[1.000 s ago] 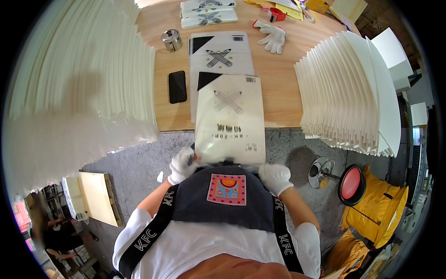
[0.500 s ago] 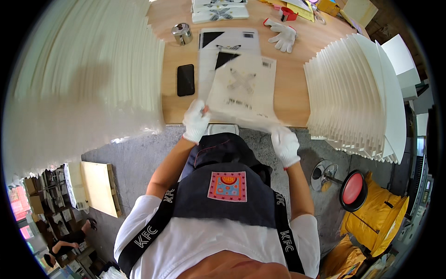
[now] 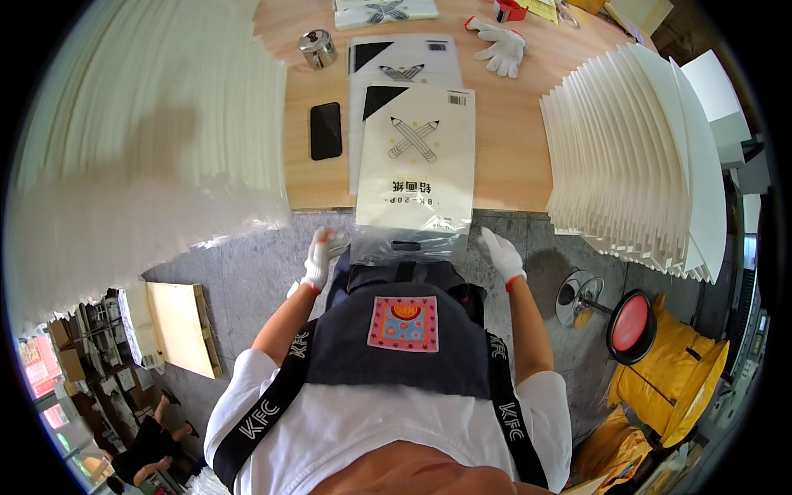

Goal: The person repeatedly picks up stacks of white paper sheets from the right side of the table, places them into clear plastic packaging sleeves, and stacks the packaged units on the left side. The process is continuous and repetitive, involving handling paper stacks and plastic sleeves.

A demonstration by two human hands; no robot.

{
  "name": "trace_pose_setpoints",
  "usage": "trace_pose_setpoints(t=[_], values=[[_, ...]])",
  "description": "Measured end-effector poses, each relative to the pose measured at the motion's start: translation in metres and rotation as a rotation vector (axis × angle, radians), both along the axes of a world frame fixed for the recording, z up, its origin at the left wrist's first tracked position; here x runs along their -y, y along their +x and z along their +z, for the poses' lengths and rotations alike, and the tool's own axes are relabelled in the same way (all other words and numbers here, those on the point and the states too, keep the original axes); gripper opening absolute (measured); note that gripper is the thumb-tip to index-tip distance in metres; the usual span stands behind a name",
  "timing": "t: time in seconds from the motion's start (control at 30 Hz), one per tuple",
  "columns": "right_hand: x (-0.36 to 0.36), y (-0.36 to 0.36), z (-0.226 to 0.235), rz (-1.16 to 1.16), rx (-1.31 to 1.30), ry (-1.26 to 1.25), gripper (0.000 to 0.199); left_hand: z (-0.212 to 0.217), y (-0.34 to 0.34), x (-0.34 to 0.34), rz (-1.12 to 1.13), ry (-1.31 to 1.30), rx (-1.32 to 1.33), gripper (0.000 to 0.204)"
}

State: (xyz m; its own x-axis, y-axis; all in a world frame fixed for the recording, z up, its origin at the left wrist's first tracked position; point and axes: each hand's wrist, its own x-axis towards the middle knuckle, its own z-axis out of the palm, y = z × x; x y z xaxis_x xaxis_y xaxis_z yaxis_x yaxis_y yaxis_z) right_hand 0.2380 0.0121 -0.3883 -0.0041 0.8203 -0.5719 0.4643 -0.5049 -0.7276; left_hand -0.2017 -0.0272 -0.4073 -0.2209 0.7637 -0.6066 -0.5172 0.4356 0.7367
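Glossy clear plastic bag (image 3: 410, 245) over a matt paper pad (image 3: 417, 153); smooth wooden table (image 3: 503, 157); white knitted cloth gloves on both hands; shiny metal tin (image 3: 318, 48).

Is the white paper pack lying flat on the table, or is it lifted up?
Flat. The paper pack lies on the wooden table, its clear bag end hanging over the near edge between the left hand and right hand.

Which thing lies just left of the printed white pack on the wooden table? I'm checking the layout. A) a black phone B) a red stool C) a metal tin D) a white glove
A: the black phone lies flat on the wooden table, beside the left edge of the printed white pack.
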Motion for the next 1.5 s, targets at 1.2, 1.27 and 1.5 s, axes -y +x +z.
trace_pose_setpoints(t=[1.2, 1.27, 1.5], values=[[-0.212, -0.308, 0.722, 0.515, -1.081, 1.237, 0.011, 0.739, -0.089, -0.037, -0.005, 1.228, -2.007, 0.018], [-0.229, -0.357, 0.760, 0.512, -1.144, 1.159, 0.011, 0.761, -0.131, -0.024, 0.173, 1.147, -2.066, 0.019], [-0.280, -0.392, 0.792, 0.589, -0.794, 1.254, 0.016, 0.812, -0.241, 0.003, 0.683, 1.174, -2.060, 0.021]])
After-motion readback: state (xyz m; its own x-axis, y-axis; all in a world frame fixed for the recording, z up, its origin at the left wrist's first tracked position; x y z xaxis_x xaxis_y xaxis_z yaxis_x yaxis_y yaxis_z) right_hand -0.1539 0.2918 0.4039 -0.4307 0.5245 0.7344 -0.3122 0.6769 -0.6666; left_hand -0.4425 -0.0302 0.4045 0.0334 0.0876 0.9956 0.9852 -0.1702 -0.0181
